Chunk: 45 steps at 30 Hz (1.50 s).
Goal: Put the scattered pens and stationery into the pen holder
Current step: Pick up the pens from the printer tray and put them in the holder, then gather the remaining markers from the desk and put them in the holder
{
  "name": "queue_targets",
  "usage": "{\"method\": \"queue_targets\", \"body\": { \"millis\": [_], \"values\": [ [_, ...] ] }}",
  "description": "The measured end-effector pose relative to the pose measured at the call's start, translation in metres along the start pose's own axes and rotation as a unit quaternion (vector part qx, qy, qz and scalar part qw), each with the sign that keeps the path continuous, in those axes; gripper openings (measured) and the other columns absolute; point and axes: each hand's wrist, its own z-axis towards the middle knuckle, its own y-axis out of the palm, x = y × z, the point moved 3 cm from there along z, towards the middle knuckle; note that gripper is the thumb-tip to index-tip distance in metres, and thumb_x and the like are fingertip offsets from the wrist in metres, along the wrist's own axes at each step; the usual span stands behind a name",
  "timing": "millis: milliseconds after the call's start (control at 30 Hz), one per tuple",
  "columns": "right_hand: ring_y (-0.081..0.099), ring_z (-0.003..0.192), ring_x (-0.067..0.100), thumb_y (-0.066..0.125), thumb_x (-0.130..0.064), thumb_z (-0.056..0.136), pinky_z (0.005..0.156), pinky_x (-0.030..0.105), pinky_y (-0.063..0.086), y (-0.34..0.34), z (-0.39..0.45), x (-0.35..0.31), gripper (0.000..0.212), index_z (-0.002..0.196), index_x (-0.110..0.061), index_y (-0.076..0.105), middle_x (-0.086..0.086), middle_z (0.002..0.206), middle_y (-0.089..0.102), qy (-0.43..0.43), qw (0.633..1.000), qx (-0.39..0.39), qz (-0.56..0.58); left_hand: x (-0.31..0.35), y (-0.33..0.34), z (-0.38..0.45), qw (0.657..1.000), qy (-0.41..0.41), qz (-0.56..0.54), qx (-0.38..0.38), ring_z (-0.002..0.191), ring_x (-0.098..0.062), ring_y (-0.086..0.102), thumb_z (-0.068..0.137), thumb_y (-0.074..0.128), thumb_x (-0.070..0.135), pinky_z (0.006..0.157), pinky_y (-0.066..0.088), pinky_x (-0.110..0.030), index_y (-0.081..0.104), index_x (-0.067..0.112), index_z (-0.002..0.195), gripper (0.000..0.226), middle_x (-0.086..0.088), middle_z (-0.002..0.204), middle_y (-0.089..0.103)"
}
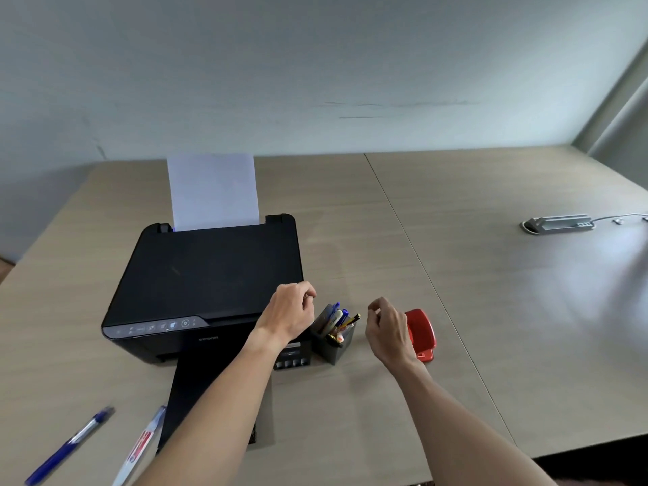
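A dark grey pen holder [333,349] stands on the wooden table just right of the printer, with several pens [337,318] sticking out of it. My left hand [289,312] hovers to its left, fingers curled with nothing in them. To the right of the holder, my right hand [385,327] is also loosely curled and holds nothing. A blue pen [70,445] lies at the table's near left. Beside it lies a clear item with red print [142,447], partly hidden by my left forearm.
A black printer [207,278] with white paper [214,191] upright in its feeder fills the left middle, its output tray [196,391] extended toward me. A red hole punch [422,333] sits behind my right hand. A grey power socket unit [557,224] lies far right.
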Motion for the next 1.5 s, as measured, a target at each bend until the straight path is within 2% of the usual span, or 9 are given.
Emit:
{"method": "queue_targets", "body": {
  "millis": [233, 433, 600, 733, 833, 900, 1133, 1300, 1500],
  "values": [
    [0.052, 0.060, 0.028, 0.041, -0.019, 0.076, 0.050, 0.035, 0.037, 0.027, -0.048, 0.013, 0.017, 0.064, -0.007, 0.048, 0.006, 0.061, 0.058, -0.013, 0.987, -0.104, -0.119, -0.020, -0.019, -0.033, 0.999, 0.028, -0.034, -0.007, 0.042, -0.017, 0.052, 0.079, 0.052, 0.011, 0.043, 0.045, -0.027, 0.056, 0.022, 0.072, 0.013, 0.002, 0.047, 0.056],
    [0.057, 0.063, 0.024, 0.039, -0.022, 0.076, 0.053, 0.031, 0.039, 0.118, -0.091, -0.024, 0.016, 0.064, -0.017, 0.048, 0.002, 0.067, 0.062, -0.086, 0.956, -0.243, -0.143, -0.080, -0.036, -0.111, 1.000, -0.009, -0.018, -0.023, 0.037, -0.018, 0.045, 0.072, 0.052, 0.010, 0.039, 0.029, -0.018, 0.051, 0.020, 0.067, 0.011, 0.005, 0.041, 0.047],
    [0.054, 0.059, 0.020, 0.041, -0.024, 0.084, 0.049, 0.028, 0.038, 0.189, -0.113, -0.084, 0.014, 0.074, -0.019, 0.050, -0.001, 0.069, 0.062, -0.197, 0.919, -0.296, -0.169, -0.163, -0.062, -0.189, 0.988, -0.150, 0.034, 0.009, 0.045, -0.016, 0.044, 0.071, 0.053, 0.017, 0.044, 0.041, -0.029, 0.052, 0.020, 0.072, 0.004, 0.006, 0.048, 0.052],
    [0.060, 0.074, 0.023, 0.045, -0.029, 0.084, 0.058, 0.034, 0.045, 0.241, -0.135, -0.132, 0.014, 0.087, -0.017, 0.053, -0.001, 0.086, 0.062, -0.325, 0.872, -0.318, -0.183, -0.221, -0.092, -0.241, 0.964, -0.256, 0.075, 0.022, 0.050, -0.013, 0.053, 0.082, 0.058, 0.023, 0.048, 0.045, -0.028, 0.055, 0.021, 0.073, 0.009, 0.007, 0.060, 0.061],
    [0.061, 0.081, 0.021, 0.057, -0.025, 0.076, 0.063, 0.035, 0.052, 0.277, -0.150, -0.157, 0.024, 0.099, -0.016, 0.061, 0.001, 0.092, 0.062, -0.395, 0.831, -0.321, -0.223, -0.267, -0.110, -0.274, 0.931, -0.340, 0.122, 0.047, 0.059, -0.022, 0.061, 0.080, 0.059, 0.020, 0.051, 0.043, -0.029, 0.057, 0.015, 0.069, 0.012, -0.002, 0.069, 0.064],
    [0.062, 0.073, 0.019, 0.065, -0.021, 0.065, 0.061, 0.031, 0.054, 0.298, -0.159, -0.166, 0.026, 0.091, -0.018, 0.064, 0.000, 0.084, 0.062, -0.415, 0.812, -0.325, -0.252, -0.292, -0.119, -0.287, 0.914, -0.367, 0.160, 0.055, 0.062, -0.030, 0.062, 0.078, 0.062, 0.014, 0.053, 0.048, -0.032, 0.060, 0.011, 0.071, 0.008, -0.009, 0.071, 0.064],
    [0.060, 0.072, 0.024, 0.071, -0.006, 0.050, 0.063, 0.034, 0.056, 0.352, -0.181, -0.181, 0.030, 0.074, -0.021, 0.063, 0.001, 0.077, 0.059, -0.415, 0.782, -0.363, -0.290, -0.341, -0.139, -0.298, 0.885, -0.426, 0.188, -0.007, 0.077, -0.032, 0.060, 0.074, 0.072, 0.015, 0.066, 0.054, -0.041, 0.061, 0.010, 0.094, 0.023, -0.013, 0.089, 0.059],
    [0.050, 0.098, 0.027, 0.065, -0.007, 0.077, 0.090, 0.036, 0.044, 0.369, -0.191, -0.182, 0.022, 0.096, -0.019, 0.062, 0.006, 0.103, 0.054, -0.406, 0.749, -0.422, -0.309, -0.354, -0.134, -0.297, 0.890, -0.407, 0.197, -0.052, 0.097, -0.028, 0.058, 0.088, 0.063, 0.022, 0.079, 0.049, -0.039, 0.056, 0.012, 0.110, 0.025, -0.009, 0.105, 0.060],
    [0.053, 0.103, 0.029, 0.052, -0.016, 0.091, 0.090, 0.038, 0.040, 0.367, -0.186, -0.191, 0.017, 0.107, -0.014, 0.056, 0.008, 0.110, 0.058, -0.433, 0.764, -0.402, -0.260, -0.355, -0.137, -0.295, 0.881, -0.376, 0.274, -0.086, 0.096, -0.027, 0.061, 0.089, 0.055, 0.005, 0.080, 0.049, -0.037, 0.052, 0.011, 0.110, 0.022, -0.007, 0.103, 0.064]
  ]
}}
